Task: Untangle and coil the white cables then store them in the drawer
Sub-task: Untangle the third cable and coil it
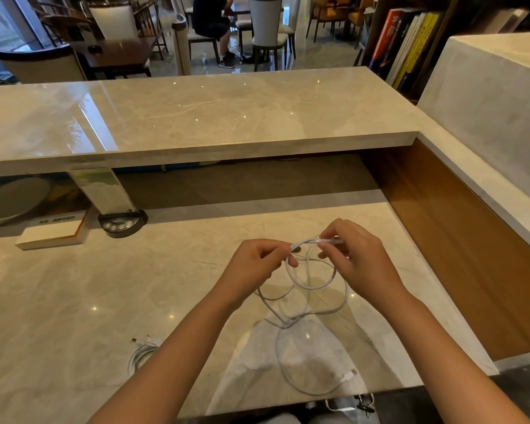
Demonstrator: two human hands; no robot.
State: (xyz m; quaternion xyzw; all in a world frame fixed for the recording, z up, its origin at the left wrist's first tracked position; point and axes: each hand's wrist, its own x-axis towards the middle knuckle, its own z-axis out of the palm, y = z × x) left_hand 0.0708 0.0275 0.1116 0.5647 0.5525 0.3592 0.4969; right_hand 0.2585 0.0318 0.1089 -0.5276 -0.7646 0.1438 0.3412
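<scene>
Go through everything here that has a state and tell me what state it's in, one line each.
Left hand: pinching the loose cable.
Right hand: pinching the loose cable near its plug.
Loose cable: partly looped between the hands, the rest trailing uncoiled on the desk, far plug lying flat.
Coiled cable: bundled, lying on the desk, untouched.
Book: closed, lying flat.

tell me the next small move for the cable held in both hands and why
Probably lay another loop into the left hand. The right hand pinches the plug end of the white cable, only one small loop hangs between the hands, and most of it lies slack on the desk.
</scene>
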